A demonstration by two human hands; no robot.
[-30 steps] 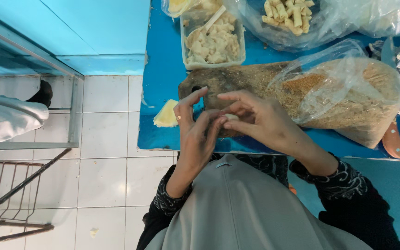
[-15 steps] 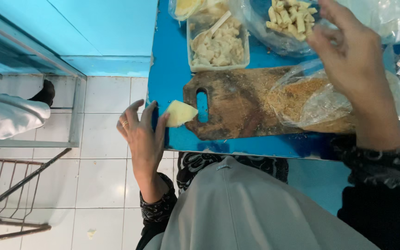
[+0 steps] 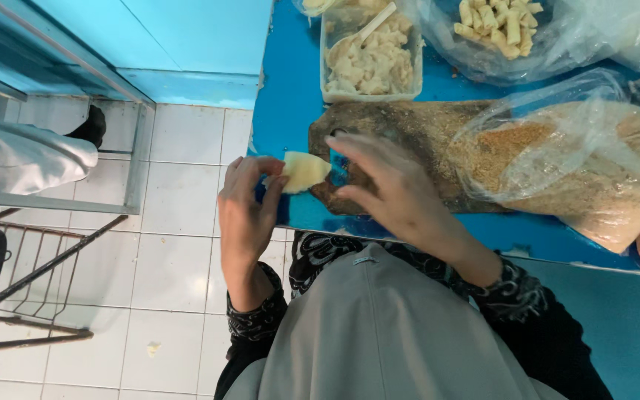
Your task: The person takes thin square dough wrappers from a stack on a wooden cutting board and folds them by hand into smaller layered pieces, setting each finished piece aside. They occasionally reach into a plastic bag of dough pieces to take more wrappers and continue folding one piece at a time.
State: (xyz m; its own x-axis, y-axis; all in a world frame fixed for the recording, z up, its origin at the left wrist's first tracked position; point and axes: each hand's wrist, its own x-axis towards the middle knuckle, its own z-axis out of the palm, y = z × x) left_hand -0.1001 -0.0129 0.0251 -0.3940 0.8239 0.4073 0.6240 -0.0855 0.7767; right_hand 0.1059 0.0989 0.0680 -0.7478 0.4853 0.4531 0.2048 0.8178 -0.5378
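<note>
Closest to me, at the near edge of the blue table [image 3: 290, 96], my left hand [image 3: 244, 215] pinches 1 pale folded wrapper [image 3: 304, 172] between thumb and fingertips. My right hand [image 3: 398, 194] hovers just beside it over 1 dark wooden board [image 3: 401, 130], fingers spread apart and holding nothing. Farther right lies 1 clear bag of breadcrumbs [image 3: 579, 167]. Beyond the board sit 1 tub of filling [image 3: 370, 59] and 1 bag of rolled pieces [image 3: 498, 30].
</note>
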